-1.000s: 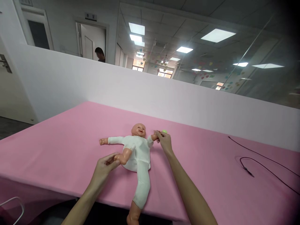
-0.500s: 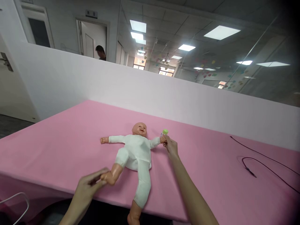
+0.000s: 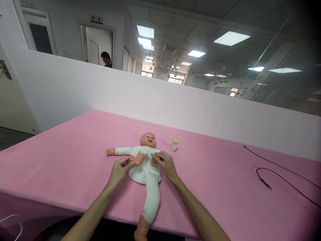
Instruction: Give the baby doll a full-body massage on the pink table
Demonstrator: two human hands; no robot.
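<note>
And here we go, a bright office, with a tall white partition wall (image 3: 75, 93) running right across behind a long pink-covered table (image 3: 62, 164)! Flat rectangular ceiling light panels (image 3: 232, 38) blaze overhead, a clear glass wall (image 3: 213, 83) carries colourful heart-shaped decorations (image 3: 247, 87), a person (image 3: 106, 59) stands by a white-framed doorway (image 3: 96, 43), and distant paned windows (image 3: 147, 70) glow at the far end

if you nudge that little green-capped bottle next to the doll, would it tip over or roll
It would probably tip fairly easily if pushed near the top, since it stands upright on a narrow base. Once down, its rounded body would likely roll, though the pink cloth may slow it. It also looks light for its size, probably plastic, but the small green-capped bottle is too small to tell for sure.
</note>
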